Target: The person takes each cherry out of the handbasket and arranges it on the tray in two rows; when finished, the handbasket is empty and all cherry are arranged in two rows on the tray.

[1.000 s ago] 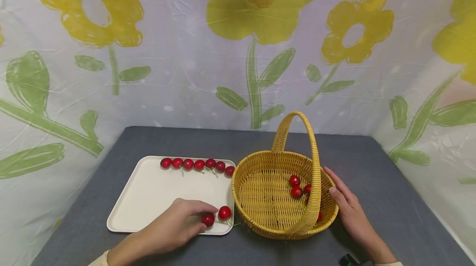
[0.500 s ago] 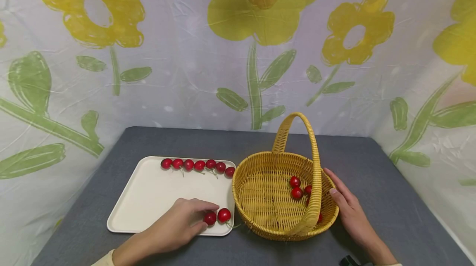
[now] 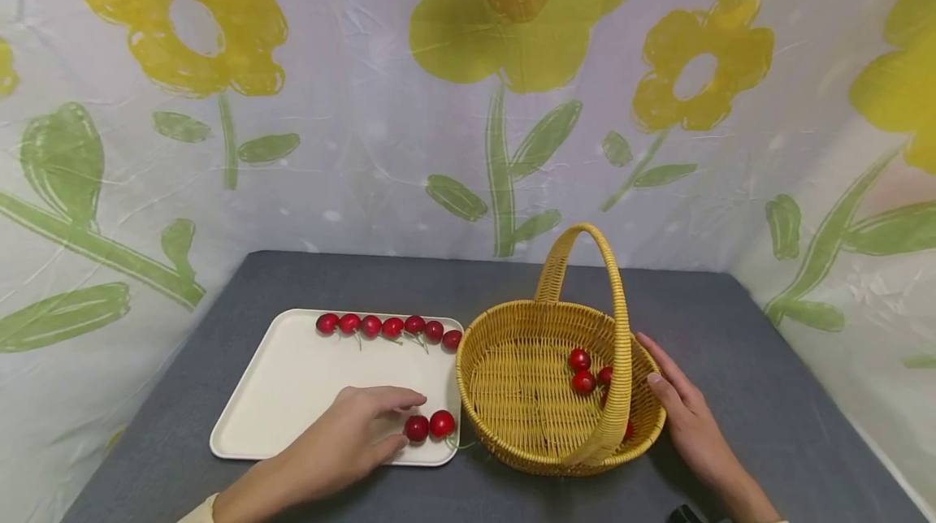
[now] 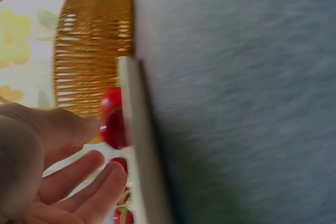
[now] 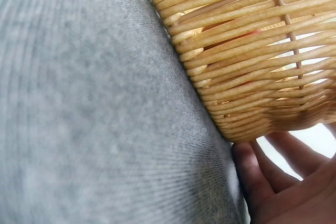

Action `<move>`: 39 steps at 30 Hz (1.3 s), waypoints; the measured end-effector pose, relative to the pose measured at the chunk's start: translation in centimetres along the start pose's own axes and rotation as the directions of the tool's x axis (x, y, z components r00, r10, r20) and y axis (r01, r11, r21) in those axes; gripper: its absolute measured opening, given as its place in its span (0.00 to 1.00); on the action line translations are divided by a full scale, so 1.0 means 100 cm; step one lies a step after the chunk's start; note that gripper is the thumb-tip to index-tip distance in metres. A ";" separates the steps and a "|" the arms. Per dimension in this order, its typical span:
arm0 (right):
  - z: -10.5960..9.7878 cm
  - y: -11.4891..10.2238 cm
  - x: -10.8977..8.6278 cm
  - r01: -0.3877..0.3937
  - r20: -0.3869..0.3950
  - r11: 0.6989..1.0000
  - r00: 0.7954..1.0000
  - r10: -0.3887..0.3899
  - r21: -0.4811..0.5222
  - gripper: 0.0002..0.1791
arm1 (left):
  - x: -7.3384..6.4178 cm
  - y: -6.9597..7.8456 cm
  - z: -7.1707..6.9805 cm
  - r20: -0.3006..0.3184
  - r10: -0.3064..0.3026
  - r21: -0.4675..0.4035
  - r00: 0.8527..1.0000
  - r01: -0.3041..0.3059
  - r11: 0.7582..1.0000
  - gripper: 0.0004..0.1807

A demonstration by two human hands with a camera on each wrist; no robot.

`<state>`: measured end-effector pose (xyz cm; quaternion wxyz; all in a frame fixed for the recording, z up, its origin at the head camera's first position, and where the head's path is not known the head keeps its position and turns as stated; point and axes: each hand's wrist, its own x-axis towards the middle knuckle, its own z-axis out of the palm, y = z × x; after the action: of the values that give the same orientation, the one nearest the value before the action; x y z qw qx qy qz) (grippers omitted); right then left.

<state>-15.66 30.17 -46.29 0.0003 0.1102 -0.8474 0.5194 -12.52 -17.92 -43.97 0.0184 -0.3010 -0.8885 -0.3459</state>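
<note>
My left hand (image 3: 351, 435) is over the front right of a white tray (image 3: 285, 393), thumb and fingers apart on either side of a dark red cherry (image 3: 417, 428). A brighter cherry (image 3: 442, 424) touches it on the right, its stem over the tray's edge. In the left wrist view my thumb tip is close to the darker cherry (image 4: 114, 129); whether they touch I cannot tell. My right hand (image 3: 691, 421) rests against the right outer side of a yellow wicker basket (image 3: 488, 438), fingers extended along the wall. Several cherries (image 3: 582, 382) lie in the basket's right half, partly behind its handle.
Along the tray's back edge runs a row of several cherries (image 3: 370, 326). The basket's tall handle (image 3: 621, 328) arches above its right part. A small dark object (image 3: 683, 514) shows at the bottom edge. Behind the grey table (image 3: 351, 275) hangs a flowered cloth (image 3: 366, 141).
The darker cherry has shifted slightly right until it sits against the brighter one. My left fingers have parted from it a little. The right hand and basket stay in place.
</note>
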 end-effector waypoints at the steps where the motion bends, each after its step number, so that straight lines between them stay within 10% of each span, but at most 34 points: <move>1: -0.001 0.000 0.000 -0.001 -0.001 1.000 1.000 0.001 0.001 0.29 | 0.003 0.002 -0.002 -0.012 -0.006 -0.006 1.000 0.006 1.000 0.23; 8: -0.003 0.001 -0.001 0.007 -0.012 1.000 1.000 -0.008 -0.015 0.29 | 0.035 0.027 -0.002 -0.103 0.023 -0.239 0.994 -0.047 0.970 0.22; 14: -0.001 0.002 -0.002 -0.024 -0.017 0.999 1.000 0.024 -0.025 0.29 | 0.078 0.059 0.009 -0.026 0.086 -0.481 0.996 -0.088 0.872 0.22; 20: 0.000 0.002 -0.002 -0.028 -0.017 0.999 0.999 0.028 -0.023 0.29 | 0.127 0.088 0.019 0.043 0.085 -0.525 0.995 -0.050 0.849 0.22; 27: 0.001 0.001 -0.001 0.005 -0.011 1.000 1.000 -0.005 -0.012 0.29 | 0.180 0.109 0.035 0.217 0.060 -0.366 0.974 0.025 0.930 0.19; 33: 0.001 0.002 0.000 0.036 -0.007 0.999 0.999 -0.036 -0.006 0.29 | 0.209 0.121 0.057 0.410 0.024 -0.102 0.912 0.020 0.995 0.17; 39: 0.002 0.002 -0.001 0.044 -0.012 0.999 0.999 -0.044 -0.015 0.29 | 0.220 0.129 0.070 0.553 -0.042 0.172 0.832 -0.065 0.983 0.22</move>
<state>-15.61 30.06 -46.53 0.0179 0.1258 -0.8486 0.5135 -22.26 5.38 -36.18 -0.2099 -0.3906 -0.8819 -0.1602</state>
